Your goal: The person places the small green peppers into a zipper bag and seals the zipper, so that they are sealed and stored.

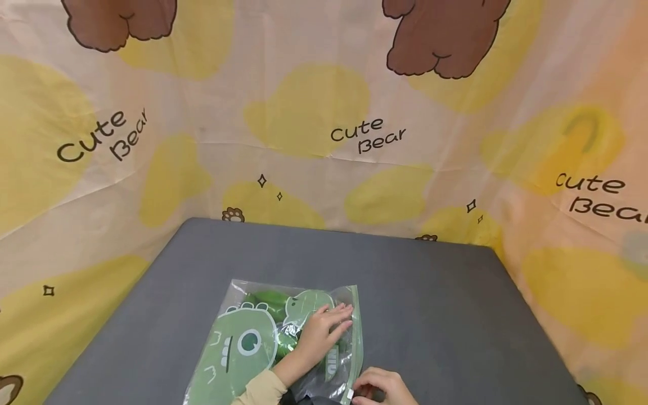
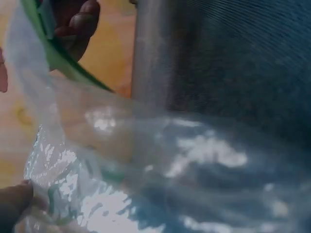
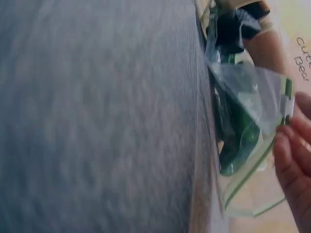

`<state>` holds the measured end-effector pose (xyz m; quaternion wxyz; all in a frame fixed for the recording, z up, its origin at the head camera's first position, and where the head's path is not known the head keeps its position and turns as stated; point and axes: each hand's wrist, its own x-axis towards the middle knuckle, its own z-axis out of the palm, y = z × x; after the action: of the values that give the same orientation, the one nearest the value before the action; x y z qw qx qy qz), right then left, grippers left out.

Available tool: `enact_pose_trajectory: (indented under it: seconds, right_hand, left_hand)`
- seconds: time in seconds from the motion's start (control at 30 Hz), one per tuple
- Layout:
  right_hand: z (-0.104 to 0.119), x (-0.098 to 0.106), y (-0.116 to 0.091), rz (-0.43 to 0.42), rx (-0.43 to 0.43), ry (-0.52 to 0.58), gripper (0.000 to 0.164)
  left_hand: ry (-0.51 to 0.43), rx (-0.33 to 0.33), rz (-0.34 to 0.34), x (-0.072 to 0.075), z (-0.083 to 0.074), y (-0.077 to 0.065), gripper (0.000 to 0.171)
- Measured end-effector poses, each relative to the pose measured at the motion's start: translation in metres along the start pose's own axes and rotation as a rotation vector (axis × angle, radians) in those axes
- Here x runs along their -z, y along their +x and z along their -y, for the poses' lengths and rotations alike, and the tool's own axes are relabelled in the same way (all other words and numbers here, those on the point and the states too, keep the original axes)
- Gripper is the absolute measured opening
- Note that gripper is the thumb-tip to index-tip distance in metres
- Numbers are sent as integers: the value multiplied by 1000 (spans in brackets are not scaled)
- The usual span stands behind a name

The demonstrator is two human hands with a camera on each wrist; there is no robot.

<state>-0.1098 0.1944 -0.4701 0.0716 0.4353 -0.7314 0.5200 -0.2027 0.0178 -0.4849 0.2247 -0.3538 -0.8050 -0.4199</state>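
Observation:
A clear zip bag (image 1: 255, 368) with a green one-eyed monster print lies on the grey surface, with shiny green contents (image 1: 270, 304) inside. Across its right part rests my left hand (image 1: 321, 332), fingers extended and fingertips near the green zip edge (image 1: 357, 337). At the near end of that edge, my right hand (image 1: 382, 385) pinches the small white zip slider (image 1: 350, 394). Seen from the right wrist, the slider (image 3: 286, 104) sits right at the right fingers (image 3: 289, 145), and the bag's mouth hangs past the table edge. The left thumb (image 2: 17, 199) touches the clear film in the left wrist view.
The grey padded table (image 1: 445, 315) extends behind and to the right of the bag. Fabric walls (image 1: 304, 112) printed with bears and lettering rise on the left, back and right. A dark band (image 3: 235, 29) shows near the left wrist.

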Motion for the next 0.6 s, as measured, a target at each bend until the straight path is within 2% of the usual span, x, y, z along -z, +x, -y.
enact_pose_trajectory:
  seconds: [0.13, 0.3, 0.37, 0.43, 0.5, 0.57, 0.6]
  right_hand:
    - [-17, -4, -12, 21, -14, -45, 16]
    - [-29, 3, -21, 87, -8, -63, 10]
    - [-32, 4, -24, 121, -2, -95, 8]
    - [-34, 2, -28, 144, 21, -162, 4]
    - [-37, -2, -32, 153, 71, -237, 1]
    - [-40, -6, -36, 142, 135, -307, 2]
    - [-40, -7, -38, 139, 161, -333, 2]
  left_hand:
    - [144, -64, -4, -7, -2, -2, 28]
    - [240, -91, 74, -12, -5, 1, 30]
    - [285, -124, 89, -10, -10, 0, 31]
    - [324, -191, 76, -4, -19, -5, 33]
    - [351, -306, 71, 5, -32, -13, 34]
    - [363, -420, 135, 11, -44, -28, 31]
    - [369, -475, 196, 15, -49, -36, 29]
